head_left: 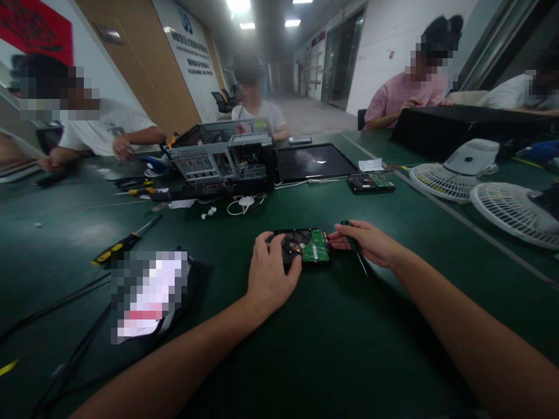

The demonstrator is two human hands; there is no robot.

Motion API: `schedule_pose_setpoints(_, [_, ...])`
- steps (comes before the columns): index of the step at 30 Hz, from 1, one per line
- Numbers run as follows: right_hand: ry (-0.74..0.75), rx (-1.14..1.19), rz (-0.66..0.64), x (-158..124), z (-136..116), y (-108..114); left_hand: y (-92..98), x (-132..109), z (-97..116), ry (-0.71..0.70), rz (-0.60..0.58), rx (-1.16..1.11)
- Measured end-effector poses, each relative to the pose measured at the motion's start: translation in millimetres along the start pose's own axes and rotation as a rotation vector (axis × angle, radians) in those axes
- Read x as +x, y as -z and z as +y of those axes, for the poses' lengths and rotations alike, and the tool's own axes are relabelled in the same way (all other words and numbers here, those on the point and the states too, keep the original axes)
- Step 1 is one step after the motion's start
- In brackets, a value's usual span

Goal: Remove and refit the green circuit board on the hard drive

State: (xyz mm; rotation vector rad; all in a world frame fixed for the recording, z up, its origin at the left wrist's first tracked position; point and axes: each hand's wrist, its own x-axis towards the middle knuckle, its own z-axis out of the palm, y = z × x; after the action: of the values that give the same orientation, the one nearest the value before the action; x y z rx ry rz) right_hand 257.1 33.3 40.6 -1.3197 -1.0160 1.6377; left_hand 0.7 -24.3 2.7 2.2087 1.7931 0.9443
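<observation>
A hard drive (315, 247) with a green circuit board on its right part lies in the middle of the green table. Over its left end curls my left hand (271, 272), thumb at the near edge and fingers at the far edge. My right hand (369, 241) holds a dark-handled screwdriver (354, 243) just right of the drive, with the metal shaft pointing down toward the table. The fingertips of that hand are close to the drive's right edge; whether they touch it cannot be made out.
Behind are an opened computer case (218, 163), a flat black panel (314, 162) and a second hard drive (371, 183). White fans (452, 174) stand right. A yellow-black screwdriver (117, 249), cables and a pixelated object (152, 294) lie left. Several people sit around.
</observation>
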Motion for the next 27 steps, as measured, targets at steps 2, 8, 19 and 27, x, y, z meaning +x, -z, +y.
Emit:
schedule_pose_setpoints(2, [0.009,0.006,0.003,2,2,1,0.4,1,0,-0.031,0.021,0.029])
schedule_pose_setpoints(8, [0.227,-0.099,0.135,7,-2,13,4.1,-3,8,-0.428,-0.106,-0.017])
schedule_pose_setpoints(19, [0.661,-0.426,0.167,-18,-11,-6,-1.9,3,-3,-0.665,-0.137,0.013])
schedule_pose_setpoints(27, [0.696,-0.434,0.149,-18,-6,-12,-1.5,2,-1,-0.655,-0.138,-0.005])
